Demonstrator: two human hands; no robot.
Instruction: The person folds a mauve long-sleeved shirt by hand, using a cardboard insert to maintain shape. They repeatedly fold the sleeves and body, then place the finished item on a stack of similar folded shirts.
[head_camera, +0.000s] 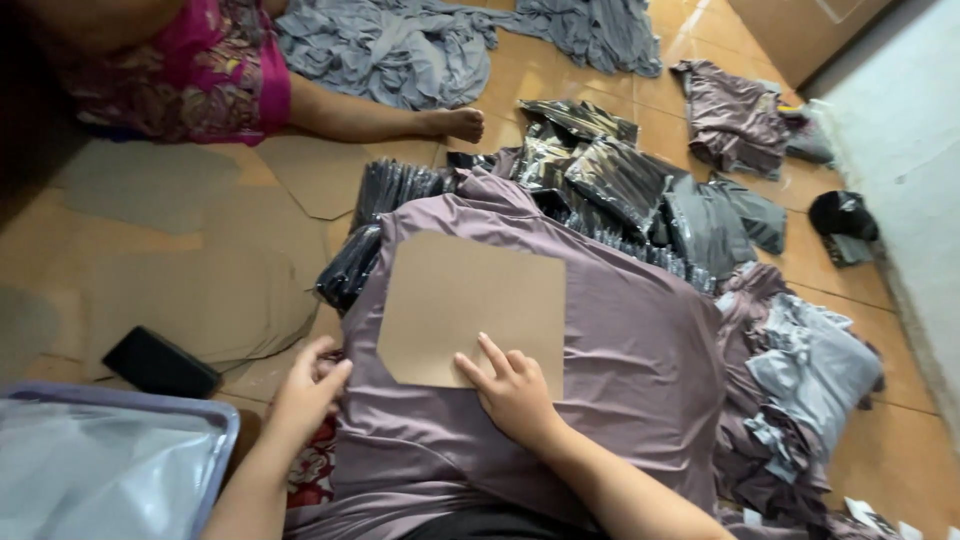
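Observation:
A mauve garment (620, 340) lies spread flat on the floor in front of me. A brown cardboard sheet (470, 295) rests on its upper middle. My right hand (515, 390) presses flat on the lower edge of the cardboard, fingers apart. My left hand (305, 385) grips the garment's left edge, fingers curled around the fabric.
Several black plastic-bagged packs (600, 175) are piled beyond the garment. Loose cardboard sheets (200, 290) and a black phone (160, 362) lie at left. Mauve and grey garments (800, 390) heap at right. Another person's arm (390, 120) rests on the floor, grey clothes (400, 45) behind. A clear bag-filled bin (110, 460) sits near left.

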